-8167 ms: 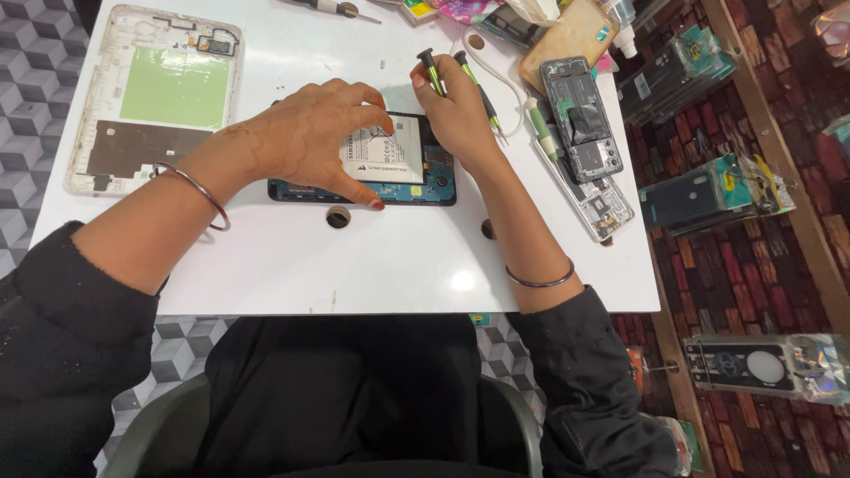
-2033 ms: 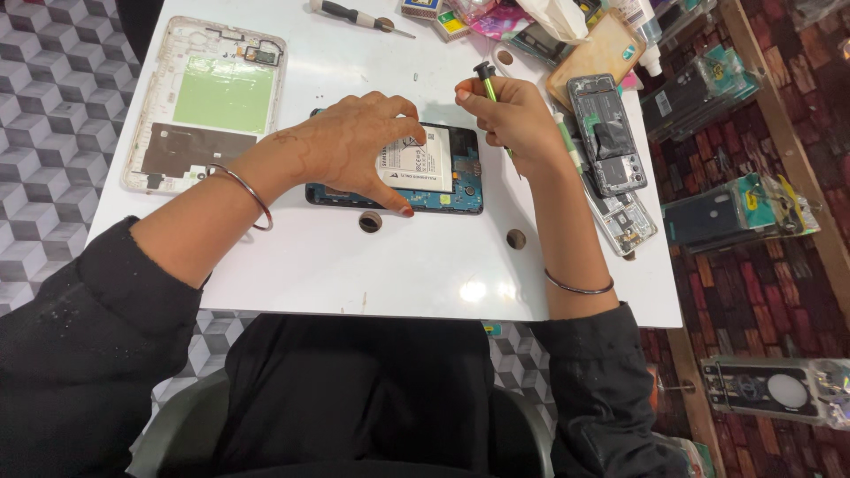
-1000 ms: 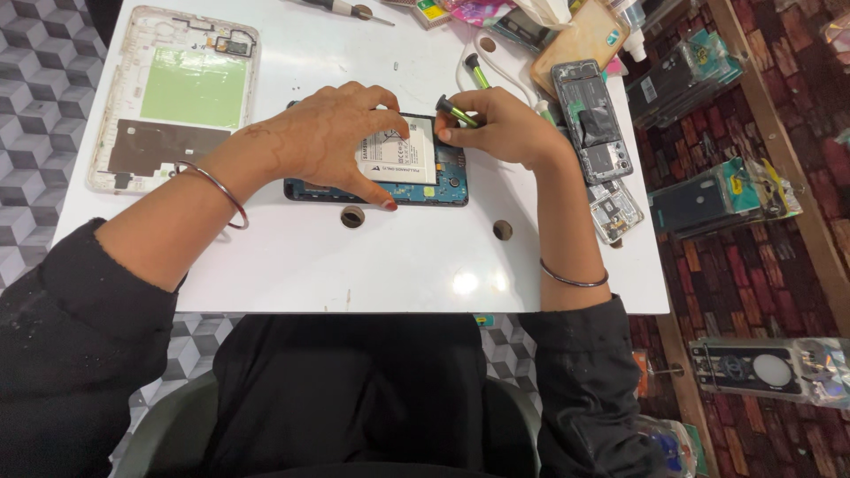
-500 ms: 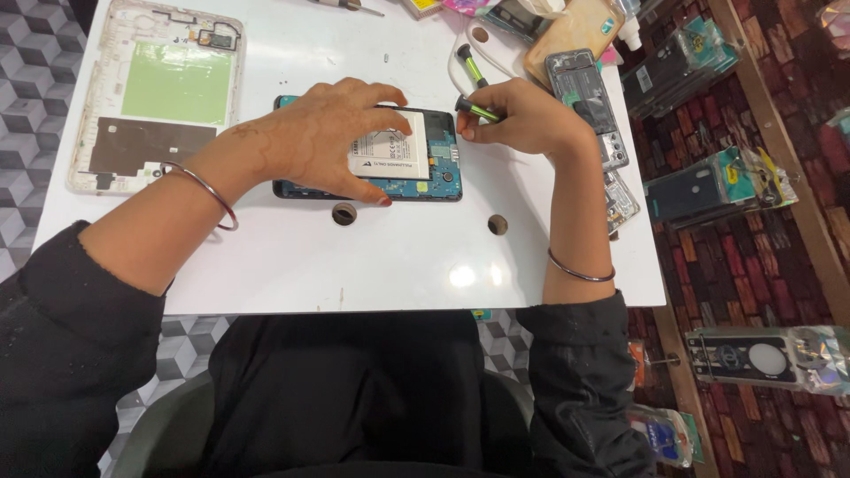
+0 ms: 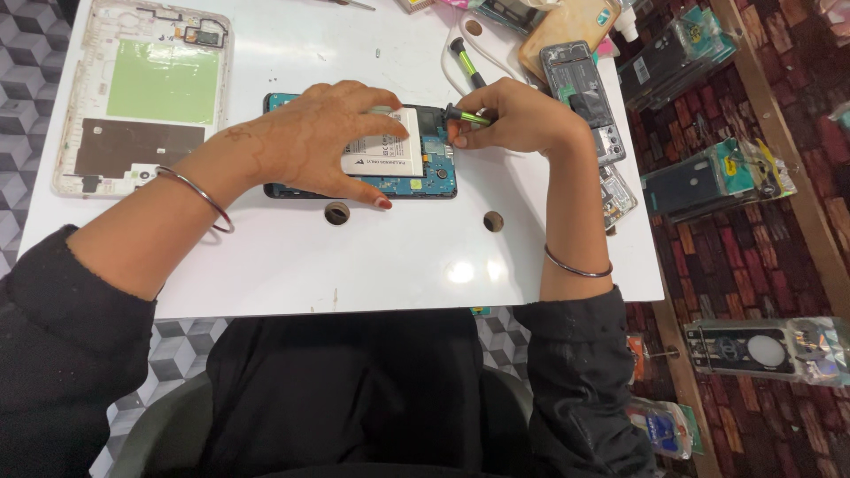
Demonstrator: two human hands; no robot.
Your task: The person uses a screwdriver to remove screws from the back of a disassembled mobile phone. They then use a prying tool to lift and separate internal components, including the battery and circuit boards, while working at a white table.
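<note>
Left hand (image 5: 323, 142) lies spread flat on my opened tablet (image 5: 416, 177) — right hand (image 5: 513, 115) pinches a screwdriver (image 5: 467, 115), tip at the tablet's top corner.

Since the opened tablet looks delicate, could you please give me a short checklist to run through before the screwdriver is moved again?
1. Left hand lies flat on the opened tablet and its white battery, steadying it: ok.
2. Right hand grips the green-and-black screwdriver: ok.
3. Tip seated in a screw: cannot tell, fingers hide it.
4. Tablet lies flat on the white table: ok.
5. Removed back cover lies apart at the left: ok.
6. Second screwdriver lies close behind the right hand: not ok.
</note>
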